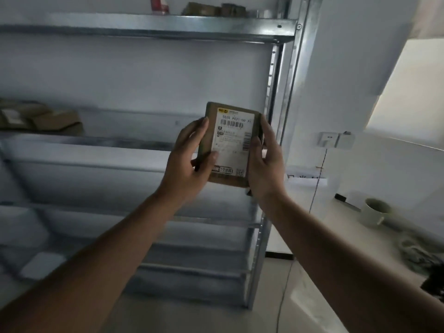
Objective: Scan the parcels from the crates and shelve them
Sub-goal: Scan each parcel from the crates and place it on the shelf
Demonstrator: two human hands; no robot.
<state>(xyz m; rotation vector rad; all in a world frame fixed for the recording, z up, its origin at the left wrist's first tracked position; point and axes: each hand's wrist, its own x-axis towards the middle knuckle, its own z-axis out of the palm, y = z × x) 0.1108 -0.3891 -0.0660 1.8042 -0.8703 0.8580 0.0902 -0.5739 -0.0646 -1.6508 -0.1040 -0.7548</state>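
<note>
Parcel before shelf rack, mug at right

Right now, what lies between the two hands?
The parcel, label facing the camera: the left hand grips its left edge and the right hand its right edge, in the head view, before the shelf.
</note>
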